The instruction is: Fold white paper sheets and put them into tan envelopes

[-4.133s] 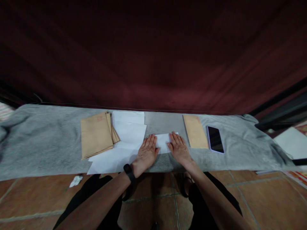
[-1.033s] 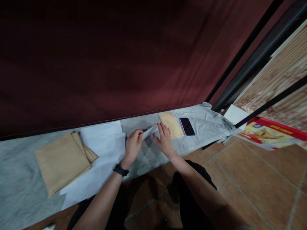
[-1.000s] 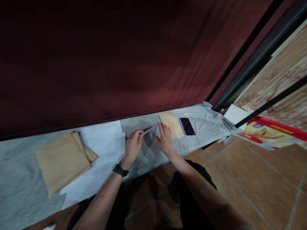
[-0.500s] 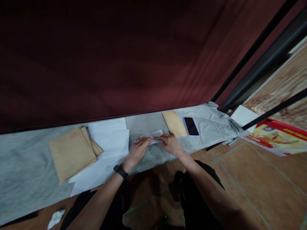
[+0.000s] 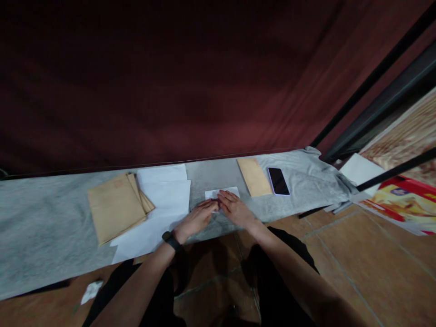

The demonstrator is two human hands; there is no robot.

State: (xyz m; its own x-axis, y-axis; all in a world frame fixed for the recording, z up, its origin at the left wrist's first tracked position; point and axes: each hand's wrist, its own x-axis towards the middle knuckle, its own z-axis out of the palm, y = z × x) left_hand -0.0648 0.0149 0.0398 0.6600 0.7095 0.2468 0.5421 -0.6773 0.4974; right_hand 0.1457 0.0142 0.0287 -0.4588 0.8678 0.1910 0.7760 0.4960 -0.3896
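A small folded white sheet of paper (image 5: pixel 211 195) lies on the grey cloth in front of me, its near part covered by my hands. My left hand (image 5: pixel 201 215), with a dark watch on the wrist, is closed at the paper's near left edge with its fingers bent. Flat across the right part of the paper lies my right hand (image 5: pixel 235 210), fingers stretched out. The two hands' fingertips almost meet. To the right is a single brown envelope (image 5: pixel 255 177), apart from the right hand.
A grey cloth (image 5: pixel 44 218) covers the long narrow bench. Left of my hands, brown envelopes (image 5: pixel 116 206) rest partly on large white sheets (image 5: pixel 172 197). A phone (image 5: pixel 278 181) lies right of the single envelope. Beyond are black bars and a red-and-yellow box (image 5: pixel 405 200); a dark red curtain (image 5: pixel 204 91) hangs behind.
The white paper now lies flat, with its far edge showing beyond my fingers. My right hand has gone from gripping its right end to lying flat on it, closer to my left hand.
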